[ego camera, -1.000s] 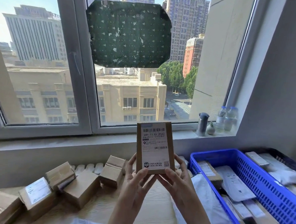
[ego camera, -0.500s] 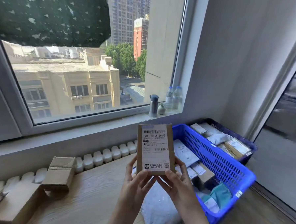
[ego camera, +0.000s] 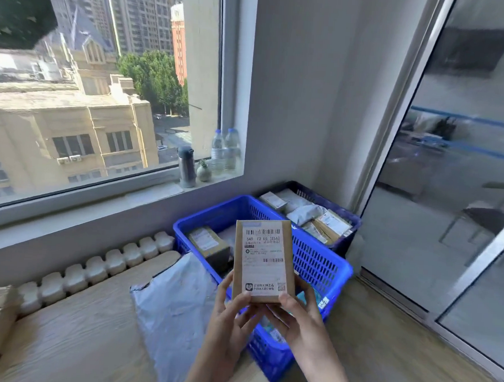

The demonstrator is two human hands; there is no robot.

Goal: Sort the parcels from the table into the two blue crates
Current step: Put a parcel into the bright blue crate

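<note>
The small brown box (ego camera: pixel 263 261) stands upright in the air, with the near blue crate (ego camera: pixel 314 261) behind it. The left hand (ego camera: pixel 232 315) and the right hand (ego camera: pixel 299 316) each pinch its bottom end, so both grips are closed on it. It looks light and stiff, with smooth card sides. Holding its long sides would feel safer. The grey bag (ego camera: pixel 177 303) on the tabletop (ego camera: pixel 77 327) looks soft and floppy.
</note>
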